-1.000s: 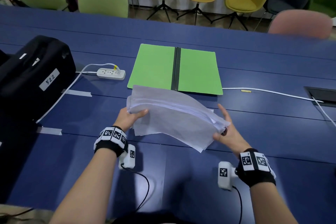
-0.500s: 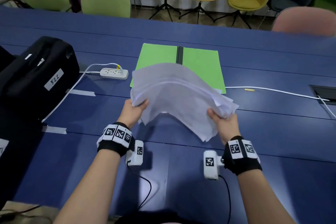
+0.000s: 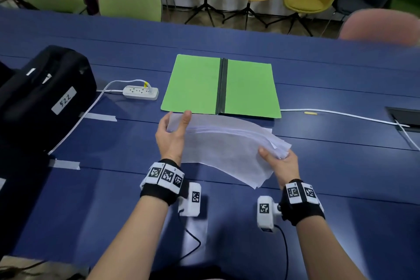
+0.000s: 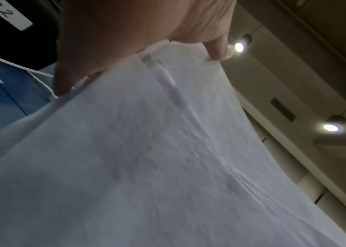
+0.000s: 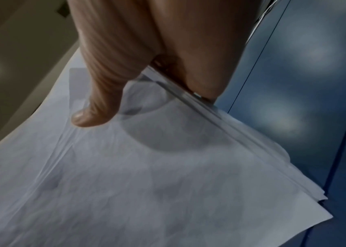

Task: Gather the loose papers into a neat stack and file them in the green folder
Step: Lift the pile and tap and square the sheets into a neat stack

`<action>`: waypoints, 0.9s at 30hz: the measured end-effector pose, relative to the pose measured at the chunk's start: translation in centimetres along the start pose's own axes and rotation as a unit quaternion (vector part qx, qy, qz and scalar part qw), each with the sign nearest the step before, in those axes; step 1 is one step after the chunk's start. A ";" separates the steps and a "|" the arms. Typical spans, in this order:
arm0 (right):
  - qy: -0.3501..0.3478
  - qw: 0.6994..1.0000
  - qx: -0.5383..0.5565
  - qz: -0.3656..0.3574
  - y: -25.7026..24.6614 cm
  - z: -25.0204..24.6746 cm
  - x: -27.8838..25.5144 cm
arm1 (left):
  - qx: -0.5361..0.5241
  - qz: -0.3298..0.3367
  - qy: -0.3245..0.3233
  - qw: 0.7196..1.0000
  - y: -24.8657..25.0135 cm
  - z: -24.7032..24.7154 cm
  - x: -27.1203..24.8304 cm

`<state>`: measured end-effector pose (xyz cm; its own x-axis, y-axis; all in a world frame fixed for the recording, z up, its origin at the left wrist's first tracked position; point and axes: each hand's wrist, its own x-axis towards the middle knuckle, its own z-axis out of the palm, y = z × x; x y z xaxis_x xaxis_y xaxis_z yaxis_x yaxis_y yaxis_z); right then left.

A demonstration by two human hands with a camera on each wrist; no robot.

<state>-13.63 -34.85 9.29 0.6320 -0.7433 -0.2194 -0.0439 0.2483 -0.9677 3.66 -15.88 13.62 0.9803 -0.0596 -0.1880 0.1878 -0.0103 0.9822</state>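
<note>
A loose stack of white papers (image 3: pixel 222 148) is held between both hands just above the blue table, its edges uneven and fanned at the right. My left hand (image 3: pixel 175 129) grips the stack's left end, thumb on top. My right hand (image 3: pixel 276 158) pinches the right end, thumb over the sheets. The green folder (image 3: pixel 193 84) lies open and flat right behind the papers, a dark spine down its middle. In the left wrist view the papers (image 4: pixel 167 150) fill the frame under my fingers (image 4: pixel 218 48). The right wrist view shows my thumb (image 5: pixel 96 108) pressing on the sheets (image 5: pixel 146 183).
A black case (image 3: pixel 43 95) labelled 522 sits at the left. A white power strip (image 3: pixel 141 92) and its cable lie left of the folder. Another white cable (image 3: pixel 341 115) runs right toward a table socket hatch (image 3: pixel 404 116). Chairs stand beyond the table's far edge.
The papers were raised and arched in front of the folder, then lowered back toward the table. The folder shows fully again. My left hand shifted further along the stack's left edge.
</note>
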 end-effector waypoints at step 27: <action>0.065 0.997 0.029 -0.013 -0.5 0.6 -0.2 | 0.042 0.054 -0.053 0.996 -2.9 -1.3 4.0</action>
<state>-13.22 -34.47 9.92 0.5266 -0.8231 -0.2126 0.0180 0.2607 -0.9652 7.13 -14.82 10.03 0.9818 -0.1701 -0.0844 0.0714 -0.0809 0.9942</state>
